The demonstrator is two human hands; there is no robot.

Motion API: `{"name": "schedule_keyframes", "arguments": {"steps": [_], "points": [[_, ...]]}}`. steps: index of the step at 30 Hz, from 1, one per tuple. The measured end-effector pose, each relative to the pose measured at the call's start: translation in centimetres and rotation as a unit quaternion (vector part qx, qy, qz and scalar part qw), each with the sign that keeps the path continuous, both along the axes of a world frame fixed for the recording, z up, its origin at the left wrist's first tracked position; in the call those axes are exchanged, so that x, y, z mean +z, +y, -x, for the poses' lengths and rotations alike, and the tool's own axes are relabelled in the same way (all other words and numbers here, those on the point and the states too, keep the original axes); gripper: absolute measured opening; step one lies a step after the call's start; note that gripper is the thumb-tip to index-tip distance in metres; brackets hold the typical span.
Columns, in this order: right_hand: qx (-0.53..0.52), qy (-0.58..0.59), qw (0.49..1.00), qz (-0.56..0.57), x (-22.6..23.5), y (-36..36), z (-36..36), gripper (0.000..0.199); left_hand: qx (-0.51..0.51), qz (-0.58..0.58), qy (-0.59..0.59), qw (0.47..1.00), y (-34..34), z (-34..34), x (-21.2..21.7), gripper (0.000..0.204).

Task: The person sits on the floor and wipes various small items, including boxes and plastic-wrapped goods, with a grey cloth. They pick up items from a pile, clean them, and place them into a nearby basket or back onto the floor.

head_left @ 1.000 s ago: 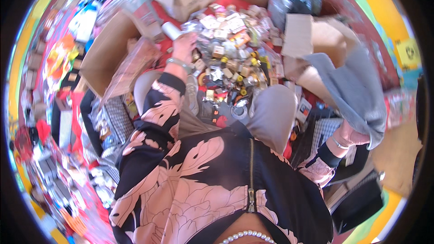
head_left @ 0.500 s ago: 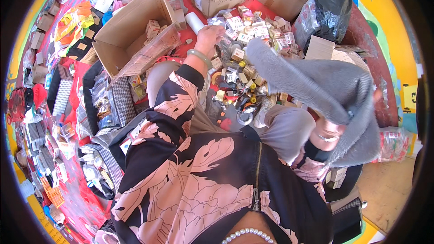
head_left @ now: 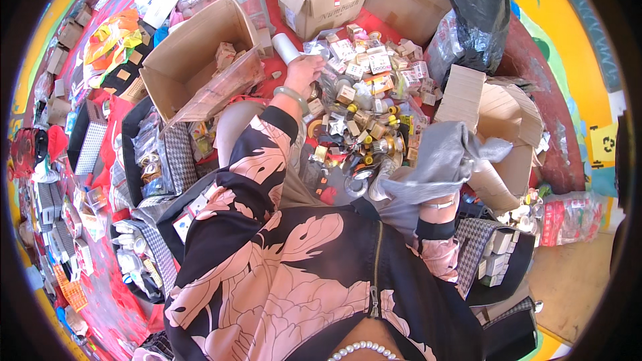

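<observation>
A grey cloth (head_left: 428,172) hangs bunched over my right hand, which grips it above my right knee. The fabric covers most of that hand, leaving the wrist with a thin bracelet (head_left: 439,206) visible. My left hand (head_left: 304,74), with a pale bangle at the wrist, lies at the left edge of a heap of small boxes (head_left: 378,63), its fingers apart. Right beside its fingers is a white roll (head_left: 286,48). Between my knees are small jars, yellow-capped pieces and rings of tape (head_left: 361,172).
Open cardboard boxes stand at the far left (head_left: 160,70), the back (head_left: 321,16) and the right (head_left: 508,153). A black plastic bag (head_left: 478,10) is at the back right. Houndstooth bins with packets flank me at left (head_left: 179,160) and right (head_left: 476,244).
The grey cloth has swung from the right toward my right knee, with my right hand in it, uncovering the cardboard box at the right. My left hand stays near the white roll.
</observation>
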State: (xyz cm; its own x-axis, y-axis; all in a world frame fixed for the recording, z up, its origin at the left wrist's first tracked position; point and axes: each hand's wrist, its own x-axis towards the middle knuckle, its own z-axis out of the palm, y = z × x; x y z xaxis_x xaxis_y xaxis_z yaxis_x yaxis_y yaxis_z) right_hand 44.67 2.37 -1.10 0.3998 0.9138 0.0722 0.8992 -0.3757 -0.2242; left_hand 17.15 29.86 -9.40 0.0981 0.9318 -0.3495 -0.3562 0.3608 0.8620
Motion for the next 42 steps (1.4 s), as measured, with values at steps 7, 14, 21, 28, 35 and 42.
{"name": "schedule_keyframes", "arguments": {"steps": [7, 14, 21, 28, 35, 42], "points": [[0.013, -0.144, 0.979, 0.144, 1.2, 6.0, -1.9, 0.045, -0.004, 0.007, 0.043, 0.999, -0.2, -0.5, -1.0, 0.022], [0.002, -0.169, 0.966, 0.195, 1.3, 6.6, -1.8, 0.044, -0.017, 0.0, 0.061, 0.998, -0.1, -1.3, -3.4, 0.017], [0.049, -0.02, 0.993, 0.102, 0.7, 7.5, -3.3, 0.043, -0.191, -0.435, 0.655, 0.587, 2.6, -2.9, -10.4, 0.014], [-0.021, 0.469, 0.846, -0.253, -0.6, 11.7, -5.3, 0.043, -0.154, -0.239, 0.398, 0.872, 3.9, -6.9, -17.9, 0.014], [-0.009, 0.637, 0.63, -0.444, -0.2, 18.0, -4.3, 0.043, -0.228, -0.173, 0.714, 0.639, 10.2, -4.8, -23.2, 0.022], [-0.085, 0.617, 0.627, -0.468, -0.8, 15.1, -8.3, 0.043, -0.05, -0.053, 0.532, 0.844, 13.2, -6.9, -17.6, 0.033]]}}
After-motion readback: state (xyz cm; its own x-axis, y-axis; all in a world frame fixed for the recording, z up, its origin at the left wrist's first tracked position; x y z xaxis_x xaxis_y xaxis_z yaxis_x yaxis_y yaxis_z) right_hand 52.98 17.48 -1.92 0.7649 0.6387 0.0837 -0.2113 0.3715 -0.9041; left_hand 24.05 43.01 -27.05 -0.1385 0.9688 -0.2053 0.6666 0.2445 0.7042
